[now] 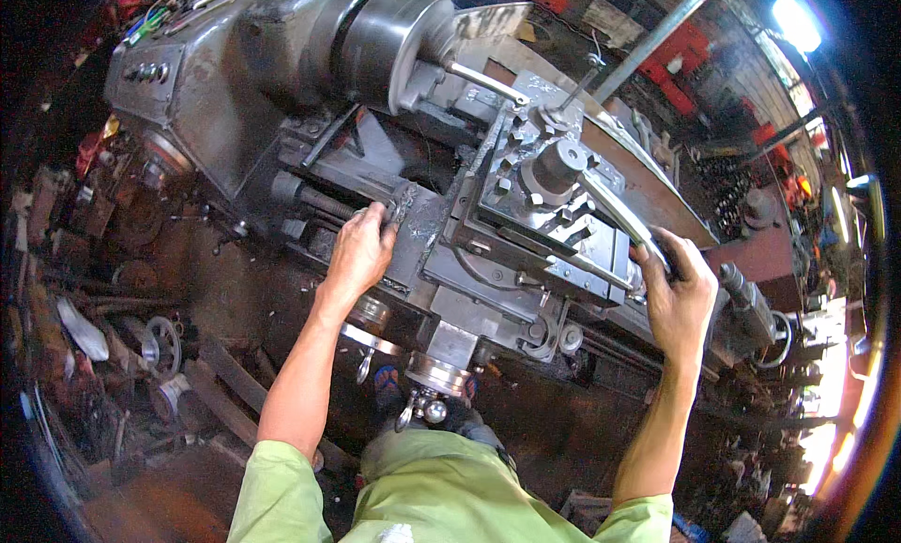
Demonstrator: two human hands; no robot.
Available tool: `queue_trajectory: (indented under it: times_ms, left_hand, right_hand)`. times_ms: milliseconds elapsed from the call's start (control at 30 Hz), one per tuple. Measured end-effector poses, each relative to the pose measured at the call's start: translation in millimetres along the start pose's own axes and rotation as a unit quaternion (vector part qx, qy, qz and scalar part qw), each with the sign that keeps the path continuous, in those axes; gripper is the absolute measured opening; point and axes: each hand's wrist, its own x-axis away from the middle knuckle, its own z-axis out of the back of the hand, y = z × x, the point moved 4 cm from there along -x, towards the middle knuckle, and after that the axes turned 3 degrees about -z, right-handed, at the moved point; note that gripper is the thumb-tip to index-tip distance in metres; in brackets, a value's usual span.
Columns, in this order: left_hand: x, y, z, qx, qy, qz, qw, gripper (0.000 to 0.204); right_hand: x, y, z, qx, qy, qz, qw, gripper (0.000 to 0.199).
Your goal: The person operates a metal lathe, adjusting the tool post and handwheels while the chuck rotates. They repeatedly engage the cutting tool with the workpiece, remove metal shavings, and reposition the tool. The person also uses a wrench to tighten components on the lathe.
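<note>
Before me is a metal lathe with a large round chuck (pixel 389 50) at the upper left. A bright metal bar (pixel 483 81) spans the gap between the workpiece at the chuck and the square tool post (pixel 554 172). My left hand (pixel 361 250) is closed at the left side of the carriage (pixel 422 229), by the dark metal shavings. Whatever its curled fingers pinch is hidden. My right hand (pixel 680 285) is closed round the outer end of the long tool post lever (pixel 615 210), next to the end of the upper slide.
A handwheel with a ball-ended crank (pixel 436 393) stands out from the carriage toward my body. The tailstock (pixel 746 299) is at the right. Scrap metal and a small wheel (pixel 162 346) lie at the left. A lit lamp (pixel 796 22) hangs at the upper right.
</note>
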Motion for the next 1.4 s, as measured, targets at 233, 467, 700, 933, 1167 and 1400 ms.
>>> queue_trajectory:
  times_ms: [233,467,700,933,1167,1400]
  left_hand:
    - [-45,26,-3,0.2,-0.124,-0.073,0.969,0.031]
    - [-67,35,-26,0.182,-0.155,-0.057,0.969,0.031]
    - [-70,40,-24,0.128,-0.15,-0.073,0.978,0.032]
    - [-65,52,-19,0.115,-0.126,-0.079,0.982,0.031]
    - [-48,42,-1,0.149,-0.09,-0.001,0.985,0.033]
    - [47,11,41,0.261,-0.035,0.157,0.952,0.022]
  right_hand:
    - [2,6,-4,-0.019,0.012,-0.052,0.998,0.027]
    - [2,6,-3,0.003,0.013,-0.066,0.998,0.026]
    - [1,-3,-1,0.016,0.03,-0.039,0.999,0.025]
    - [3,2,4,-0.049,-0.005,-0.067,0.997,0.028]
    - [21,93,19,-0.352,0.034,-0.161,0.921,0.038]
    - [42,234,-34,0.155,-0.206,-0.088,0.962,0.08]
